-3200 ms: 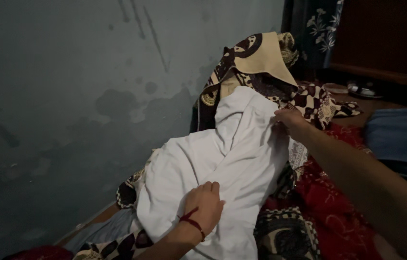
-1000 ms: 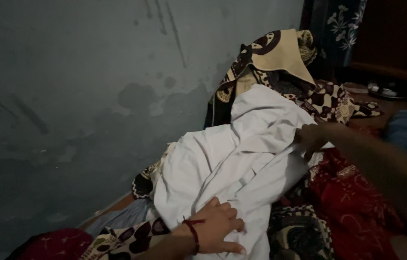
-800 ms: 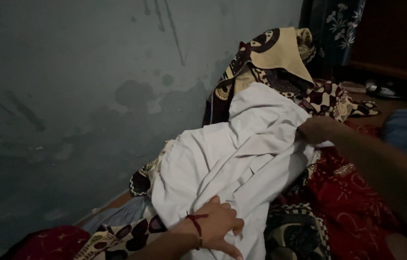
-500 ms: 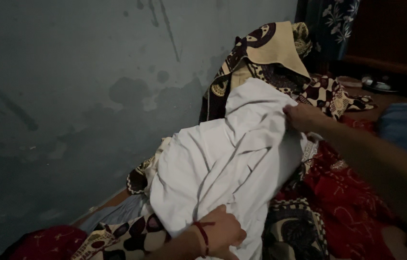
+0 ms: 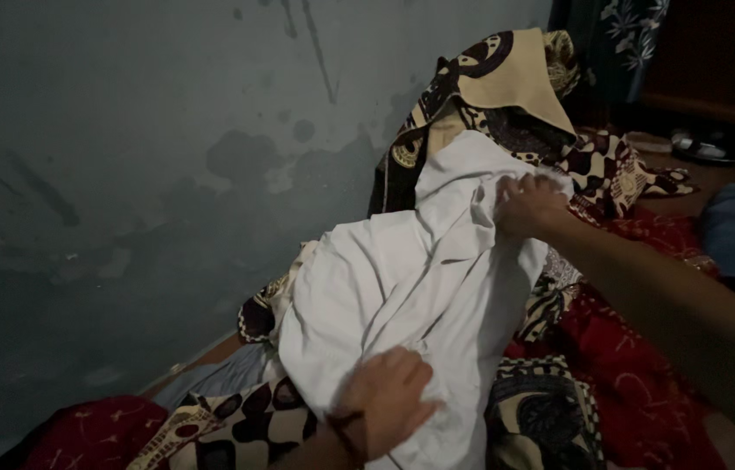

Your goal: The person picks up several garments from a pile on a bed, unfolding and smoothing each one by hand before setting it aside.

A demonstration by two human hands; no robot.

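Gripping the crumpled white cloth (image 5: 411,278), my left hand (image 5: 387,400) at lower centre has fingers bunched on it; my right hand (image 5: 528,204), earlier lower, pinches its upper edge.

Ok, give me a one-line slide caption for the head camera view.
Both hands, left hand and right hand, grip a white cloth over patterned fabrics.

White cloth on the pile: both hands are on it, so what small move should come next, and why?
Probably lift the white cloth up and clear of the pile. The right hand bunches its upper edge and the left hand grips its lower end, yet it sags crumpled over the patterned fabrics.
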